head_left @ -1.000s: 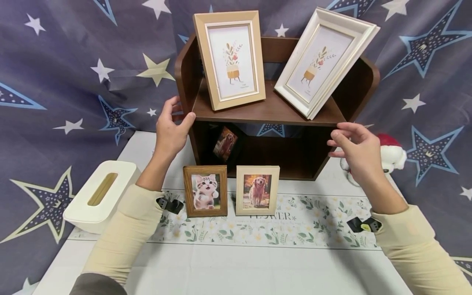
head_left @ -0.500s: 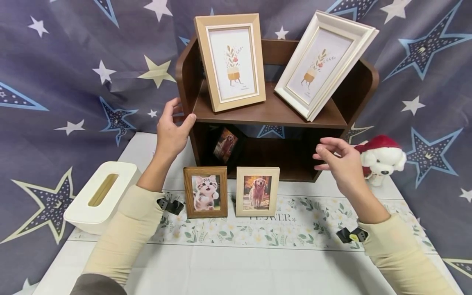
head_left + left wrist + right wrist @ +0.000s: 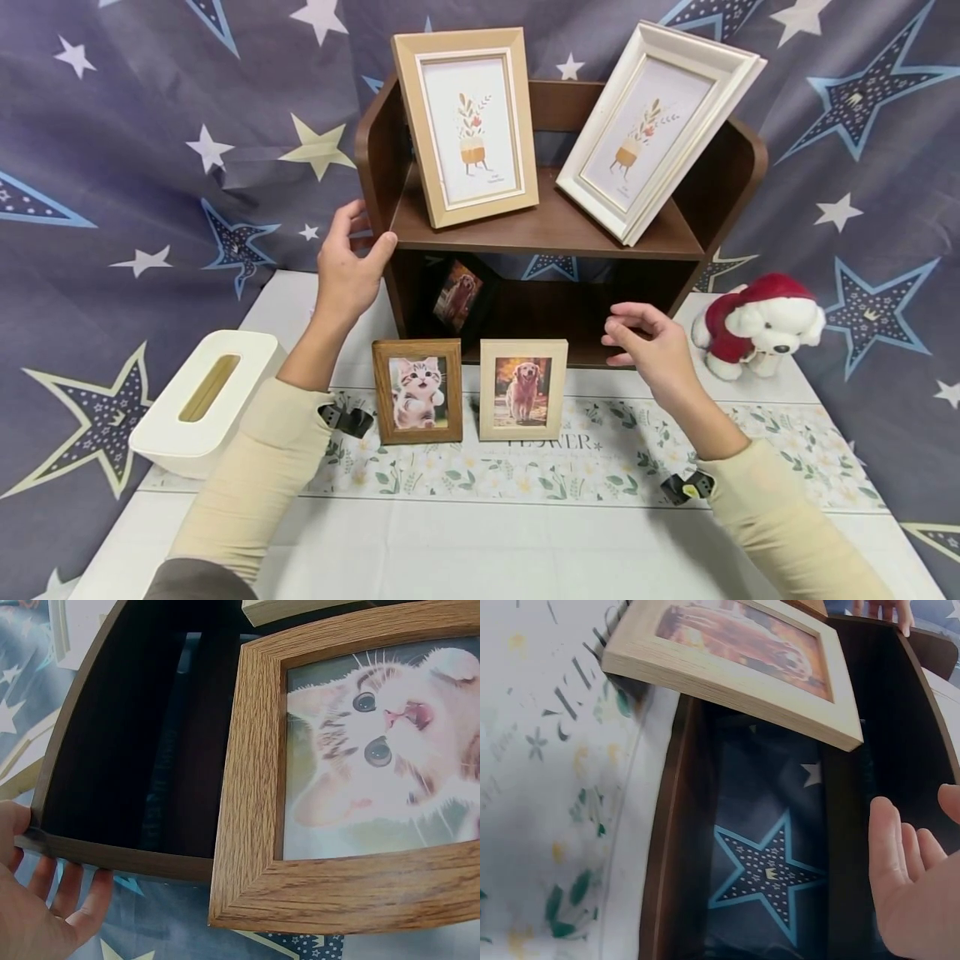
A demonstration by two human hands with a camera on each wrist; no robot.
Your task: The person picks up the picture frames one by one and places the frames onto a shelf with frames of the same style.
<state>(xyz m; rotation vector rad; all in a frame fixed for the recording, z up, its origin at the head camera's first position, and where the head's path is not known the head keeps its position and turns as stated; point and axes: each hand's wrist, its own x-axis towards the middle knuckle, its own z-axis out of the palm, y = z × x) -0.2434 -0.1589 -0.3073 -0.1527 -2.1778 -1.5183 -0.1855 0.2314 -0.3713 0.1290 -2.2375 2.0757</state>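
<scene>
A dark brown two-tier wooden shelf (image 3: 555, 236) stands on the table. My left hand (image 3: 348, 271) grips its left side panel, thumb at the front edge and fingers along the outer face. In front of the lower compartment's right part, my right hand (image 3: 652, 346) is held in the air with relaxed, slightly bent fingers and nothing in them. Two small picture frames stand before the shelf: a brown one (image 3: 385, 392) with a kitten and a pale wood one (image 3: 489, 387) with a golden dog. The right wrist view shows the pale frame (image 3: 735, 709) beside my right hand (image 3: 919, 885).
On the top tier lean a tan picture frame (image 3: 416, 129) and a tilted white one (image 3: 693, 142). A dark frame with a dog picture (image 3: 459, 293) lies inside the lower tier. A tissue box (image 3: 168, 417) is at left, a plush dog (image 3: 768, 325) in red at right.
My right hand has moved left and down, from the shelf's right edge to before the lower compartment, uncovering the plush dog. The left hand stays on the shelf's side.
</scene>
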